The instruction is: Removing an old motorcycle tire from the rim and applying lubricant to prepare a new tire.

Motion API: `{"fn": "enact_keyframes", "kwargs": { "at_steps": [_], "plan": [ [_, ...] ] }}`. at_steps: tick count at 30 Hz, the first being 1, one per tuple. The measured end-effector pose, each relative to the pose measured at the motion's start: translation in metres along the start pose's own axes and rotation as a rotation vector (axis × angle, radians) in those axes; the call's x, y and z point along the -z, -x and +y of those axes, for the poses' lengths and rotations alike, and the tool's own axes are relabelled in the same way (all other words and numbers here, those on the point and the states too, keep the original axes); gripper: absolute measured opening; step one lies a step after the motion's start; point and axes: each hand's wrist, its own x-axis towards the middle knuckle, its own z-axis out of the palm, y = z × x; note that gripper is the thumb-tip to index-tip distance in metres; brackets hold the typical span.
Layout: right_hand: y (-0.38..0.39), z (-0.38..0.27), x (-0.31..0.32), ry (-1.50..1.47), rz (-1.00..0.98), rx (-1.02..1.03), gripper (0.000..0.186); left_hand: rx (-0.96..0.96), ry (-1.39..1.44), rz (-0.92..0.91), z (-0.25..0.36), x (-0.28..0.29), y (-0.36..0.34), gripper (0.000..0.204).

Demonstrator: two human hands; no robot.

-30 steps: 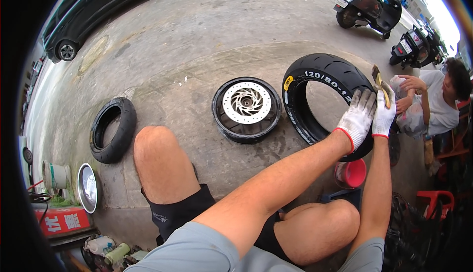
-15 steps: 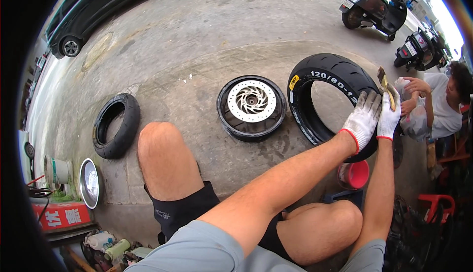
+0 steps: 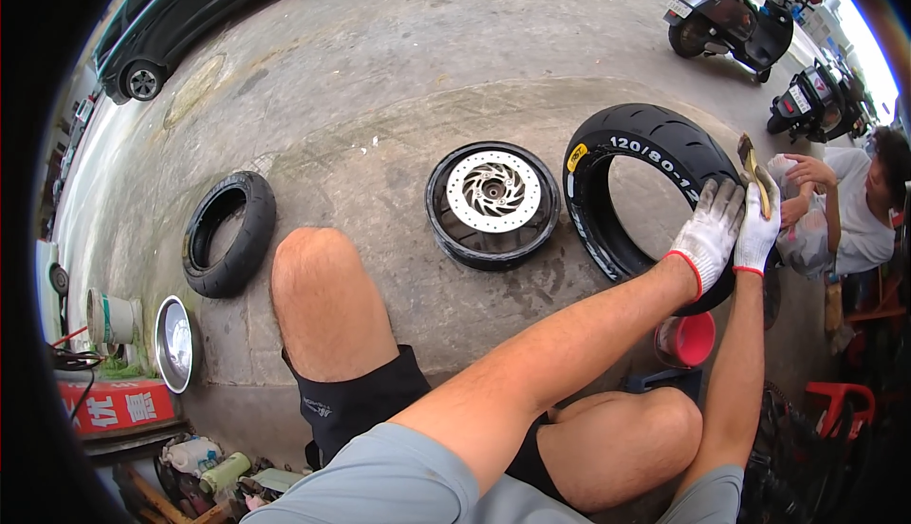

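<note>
A large black tyre (image 3: 607,239) with white lettering and a yellow label lies at the right of the central ground. My left hand (image 3: 707,239), in a white glove with a red cuff, rests on its right side with fingers stretched out. Just right of it, my gloved right hand (image 3: 759,225) holds a flat brush with a yellowish handle (image 3: 750,163) at the tyre's edge. A wheel rim (image 3: 493,249) with a silver slotted disc lies left of the tyre. A smaller black tyre (image 3: 228,272) lies farther left.
A steel basin (image 3: 176,344), a pale bucket (image 3: 102,320) and a red sign (image 3: 104,407) stand left. A pink bucket (image 3: 693,339) and red stool (image 3: 845,405) are right, near a seated person (image 3: 864,215). Scooters (image 3: 721,26) and a dark car (image 3: 190,7) are behind.
The whole view has shifted slightly, with the tyres and rim appearing further right and higher. Both my hands stay on the tyre's right side, the brush still in my right one.
</note>
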Motion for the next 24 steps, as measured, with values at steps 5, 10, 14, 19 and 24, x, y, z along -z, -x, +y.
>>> {"fn": "enact_keyframes", "kwargs": {
  "at_steps": [5,10,14,19,24],
  "plan": [
    [-0.0007,0.0014,0.0023,0.045,-0.003,0.013,0.033,-0.003,-0.018,-0.005,0.0005,0.0002,0.0,0.062],
    [-0.0004,0.0018,0.0019,0.052,-0.004,0.017,0.033,0.001,-0.017,-0.015,0.0001,0.0022,0.0005,0.062],
    [0.0,0.0021,0.002,0.051,-0.006,0.022,0.033,-0.004,-0.03,-0.016,0.0004,0.0043,0.0015,0.062],
    [0.0,0.0022,0.0008,0.018,-0.002,0.021,0.033,0.001,-0.035,-0.007,0.0004,0.0028,0.001,0.062],
    [-0.0004,0.0039,0.0005,0.052,0.003,0.033,0.033,0.003,-0.035,-0.004,-0.0007,0.0005,0.0011,0.062]
  ]
}}
